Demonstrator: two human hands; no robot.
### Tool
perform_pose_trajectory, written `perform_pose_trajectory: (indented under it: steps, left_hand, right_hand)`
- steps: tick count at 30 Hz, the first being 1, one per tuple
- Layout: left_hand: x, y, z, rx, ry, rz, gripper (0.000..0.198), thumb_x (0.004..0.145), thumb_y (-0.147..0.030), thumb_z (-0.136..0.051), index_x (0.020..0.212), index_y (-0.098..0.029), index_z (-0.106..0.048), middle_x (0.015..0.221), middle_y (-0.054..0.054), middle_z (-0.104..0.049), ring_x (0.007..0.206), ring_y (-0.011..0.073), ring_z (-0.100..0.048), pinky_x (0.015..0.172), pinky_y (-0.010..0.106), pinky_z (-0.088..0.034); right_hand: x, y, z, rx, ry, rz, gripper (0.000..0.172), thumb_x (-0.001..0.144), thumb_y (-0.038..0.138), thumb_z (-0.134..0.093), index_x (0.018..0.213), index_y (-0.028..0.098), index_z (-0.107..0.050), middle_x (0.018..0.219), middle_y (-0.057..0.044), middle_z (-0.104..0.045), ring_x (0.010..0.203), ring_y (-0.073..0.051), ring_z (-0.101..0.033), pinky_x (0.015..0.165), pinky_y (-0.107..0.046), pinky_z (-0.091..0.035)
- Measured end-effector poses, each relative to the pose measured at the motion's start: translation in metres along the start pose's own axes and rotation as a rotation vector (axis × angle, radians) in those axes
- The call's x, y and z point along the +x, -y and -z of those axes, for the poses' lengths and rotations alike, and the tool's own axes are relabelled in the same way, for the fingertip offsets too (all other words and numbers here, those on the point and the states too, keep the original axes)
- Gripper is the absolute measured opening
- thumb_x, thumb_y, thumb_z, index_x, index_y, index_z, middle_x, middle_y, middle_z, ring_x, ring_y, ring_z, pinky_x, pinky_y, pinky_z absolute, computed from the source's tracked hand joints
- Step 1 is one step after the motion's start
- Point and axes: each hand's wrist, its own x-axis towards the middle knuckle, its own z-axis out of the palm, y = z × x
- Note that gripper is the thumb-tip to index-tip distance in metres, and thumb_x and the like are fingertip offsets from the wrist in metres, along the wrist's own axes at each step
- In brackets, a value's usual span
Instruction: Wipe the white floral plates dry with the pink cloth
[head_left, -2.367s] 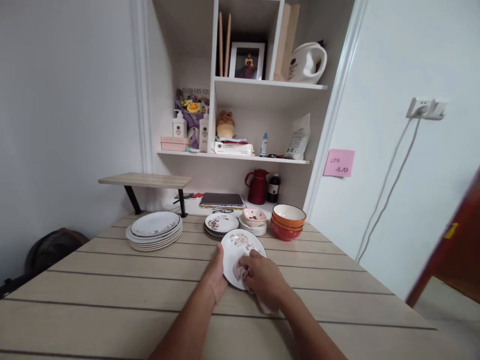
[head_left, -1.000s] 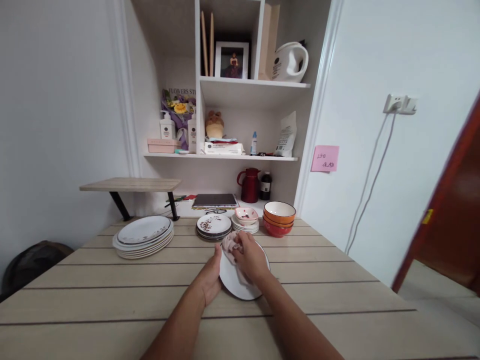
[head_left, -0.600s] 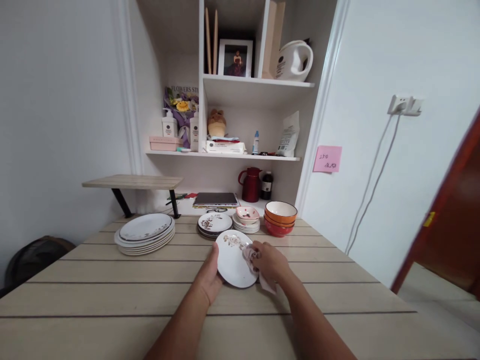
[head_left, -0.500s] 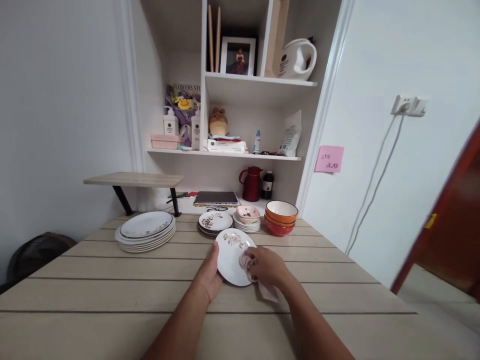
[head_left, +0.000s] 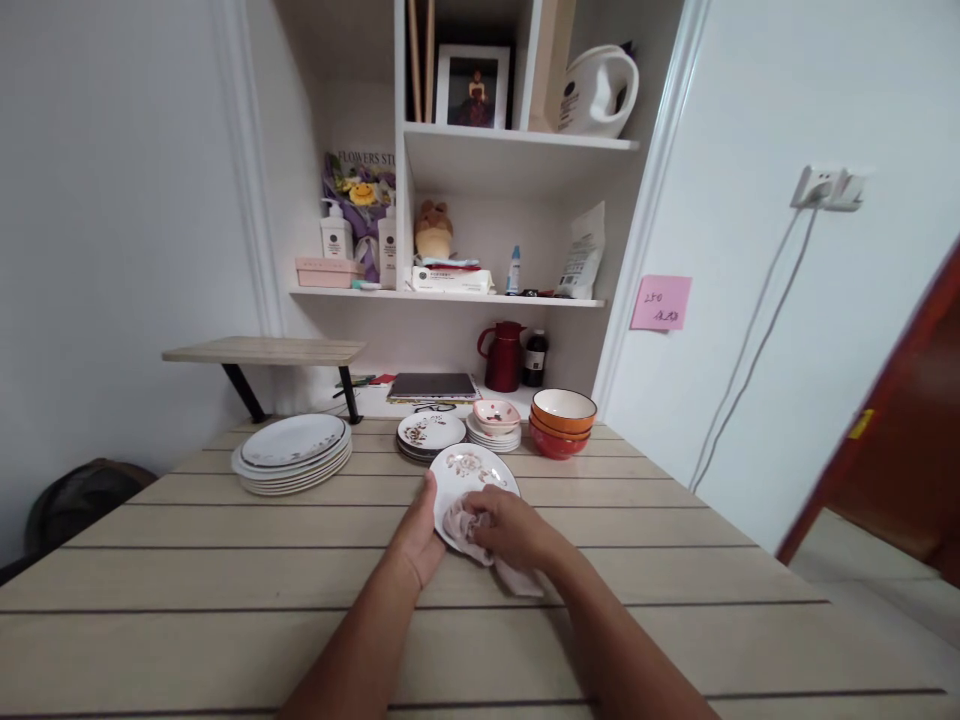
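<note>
A white plate with brown flowers [head_left: 474,474] is tilted up toward me above the table. My left hand [head_left: 420,532] grips its left edge, the thumb on the rim and the other fingers hidden behind it. My right hand [head_left: 511,524] is closed on a pale pinkish cloth [head_left: 466,530] and presses it against the lower part of the plate's face. One end of the cloth hangs below that hand. Just behind the held plate lies a short stack of flowered plates [head_left: 431,432].
Large plates [head_left: 292,440] are stacked at the left of the wooden table [head_left: 225,580]. Small dishes [head_left: 495,415] and orange and red bowls [head_left: 562,420] stand behind to the right. A raised wooden shelf [head_left: 262,350], a laptop [head_left: 433,385] and a red jug [head_left: 502,355] are farther back.
My right hand has moved the cloth leftward across the plate, from its right side to its lower left. The left hand keeps its grip. The view has tilted slightly downward.
</note>
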Motion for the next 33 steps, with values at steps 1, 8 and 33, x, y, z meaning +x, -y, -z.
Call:
perform_pose_trajectory:
  steps: [1,8,33]
  left_hand:
    - [0.0,0.0,0.0,-0.001,-0.002,-0.005,0.061,0.087,-0.051,-0.048,0.132,-0.011,-0.052,0.13,0.016,-0.061,0.124,0.0282,-0.054,0.11,0.041,-0.036]
    - [-0.002,-0.001,0.001,0.008,0.012,0.015,0.065,0.086,-0.054,-0.047,0.138,-0.014,-0.047,0.13,0.015,-0.061,0.125,0.0282,-0.052,0.11,0.044,-0.035]
    - [-0.003,-0.004,-0.002,0.13,-0.054,0.038,0.066,0.085,-0.058,-0.047,0.136,-0.017,-0.049,0.13,0.014,-0.061,0.125,0.0274,-0.053,0.11,0.043,-0.035]
  right_hand:
    - [-0.001,-0.003,0.003,-0.01,0.022,-0.029,0.025,0.07,0.014,-0.058,0.092,0.023,-0.065,0.091,-0.001,-0.062,0.081,-0.016,-0.054,0.068,-0.023,-0.034]
    - [-0.01,-0.005,0.011,-0.212,-0.015,-0.16,0.028,0.071,0.017,-0.057,0.096,0.025,-0.066,0.095,-0.004,-0.062,0.08,-0.018,-0.055,0.062,-0.025,-0.027]
    - [-0.008,-0.016,0.022,-0.253,-0.166,-0.364,0.035,0.076,0.019,-0.059,0.109,0.03,-0.065,0.1,-0.006,-0.064,0.082,-0.021,-0.06,0.061,-0.027,-0.031]
